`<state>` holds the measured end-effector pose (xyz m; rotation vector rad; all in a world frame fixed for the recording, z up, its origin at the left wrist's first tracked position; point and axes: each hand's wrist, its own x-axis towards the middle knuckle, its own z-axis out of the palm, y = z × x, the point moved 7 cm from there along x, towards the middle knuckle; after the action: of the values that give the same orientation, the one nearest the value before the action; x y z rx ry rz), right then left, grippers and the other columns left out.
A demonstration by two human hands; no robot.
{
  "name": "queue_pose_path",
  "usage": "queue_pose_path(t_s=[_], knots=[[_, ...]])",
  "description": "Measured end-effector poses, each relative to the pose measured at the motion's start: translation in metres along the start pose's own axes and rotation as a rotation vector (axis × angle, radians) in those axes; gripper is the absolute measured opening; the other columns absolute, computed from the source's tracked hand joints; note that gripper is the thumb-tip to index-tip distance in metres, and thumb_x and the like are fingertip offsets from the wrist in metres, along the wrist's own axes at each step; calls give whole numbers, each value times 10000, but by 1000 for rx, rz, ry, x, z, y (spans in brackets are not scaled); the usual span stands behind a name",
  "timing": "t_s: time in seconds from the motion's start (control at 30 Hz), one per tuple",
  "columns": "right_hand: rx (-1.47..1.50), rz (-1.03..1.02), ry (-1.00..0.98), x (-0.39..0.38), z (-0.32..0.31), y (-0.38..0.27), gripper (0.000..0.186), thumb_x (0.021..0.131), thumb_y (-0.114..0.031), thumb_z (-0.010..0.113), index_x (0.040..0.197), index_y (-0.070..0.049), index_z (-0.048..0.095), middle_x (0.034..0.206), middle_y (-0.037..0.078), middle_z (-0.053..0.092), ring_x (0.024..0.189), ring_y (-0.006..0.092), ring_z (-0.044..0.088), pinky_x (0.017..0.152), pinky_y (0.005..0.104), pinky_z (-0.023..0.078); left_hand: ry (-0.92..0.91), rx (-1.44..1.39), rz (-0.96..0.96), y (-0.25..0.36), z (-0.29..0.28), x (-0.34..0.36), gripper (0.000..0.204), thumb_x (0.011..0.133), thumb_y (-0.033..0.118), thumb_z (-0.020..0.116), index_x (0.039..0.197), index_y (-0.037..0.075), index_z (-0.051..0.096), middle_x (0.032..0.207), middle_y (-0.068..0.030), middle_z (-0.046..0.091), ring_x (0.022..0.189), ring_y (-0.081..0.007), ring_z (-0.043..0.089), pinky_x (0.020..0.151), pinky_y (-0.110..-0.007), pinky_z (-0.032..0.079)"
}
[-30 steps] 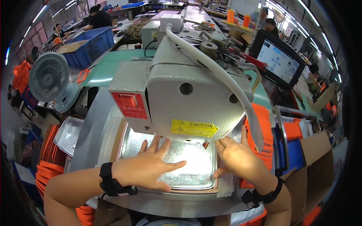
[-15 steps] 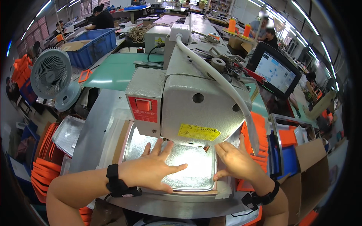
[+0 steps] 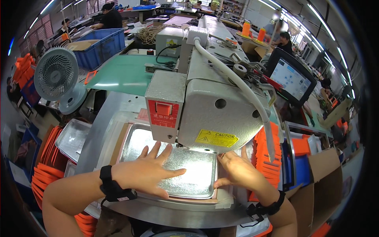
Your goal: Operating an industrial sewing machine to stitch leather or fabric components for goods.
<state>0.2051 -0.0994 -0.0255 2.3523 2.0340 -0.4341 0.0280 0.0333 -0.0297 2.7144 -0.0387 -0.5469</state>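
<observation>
A shiny silver rectangular tray-like panel (image 3: 193, 182) with a raised rim lies in a pinkish-brown frame (image 3: 205, 201) under the head of an industrial sewing machine (image 3: 227, 112). My left hand (image 3: 142, 172) rests palm down on the panel, fingers spread, fingertips close to the machine's underside. At the panel's right edge is my right hand (image 3: 244, 172); its thumb stands apart from the fingers and touches near the rim. I see nothing held in either hand. The machine head hides the panel's far right part.
Stacked orange pieces (image 3: 265, 158) stand right of the frame, more (image 3: 43, 183) at the left. A silver tray (image 3: 74, 136) lies left. A red switch box (image 3: 164, 112) hangs low. Around are a fan (image 3: 56, 74), a screen (image 3: 290, 79), a cardboard box (image 3: 325, 189) and co-workers.
The panel and frame have slid left relative to the machine head, both hands moving along. A small brown bit near my right fingertips no longer shows. The whole view has shifted slightly.
</observation>
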Motion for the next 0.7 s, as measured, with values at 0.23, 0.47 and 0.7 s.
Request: queue_pose_path(t_s=[0.23, 0.47, 0.7], knots=[[33, 20, -132, 15, 14, 3, 994, 689, -705, 710, 1303, 61, 549, 1259, 209, 598, 1298, 360, 504, 1128, 756, 40, 47, 59, 24, -12, -4, -5, 807, 806, 648, 676, 1510, 348, 419, 1542, -423, 117, 1395, -659, 137, 1129, -672, 217], [106, -53, 31, 33, -9, 4, 913, 627, -519, 854, 1321, -3, 563, 1252, 234, 614, 1250, 412, 524, 1044, 439, 427, 5, -30, 6, -39, -6, 12, 868, 754, 670, 709, 1512, 372, 411, 1543, -372, 226, 1429, -580, 195, 1148, -674, 152], [319, -28, -48, 48, -16, 20, 799, 670, -521, 855, 1274, -53, 622, 1149, 167, 692, 1068, 344, 652, 915, 422, 516, 37, -103, 58, -54, -19, 29, 872, 757, 635, 731, 1499, 277, 444, 1474, -199, 455, 1392, -404, 378, 1124, -534, 262]])
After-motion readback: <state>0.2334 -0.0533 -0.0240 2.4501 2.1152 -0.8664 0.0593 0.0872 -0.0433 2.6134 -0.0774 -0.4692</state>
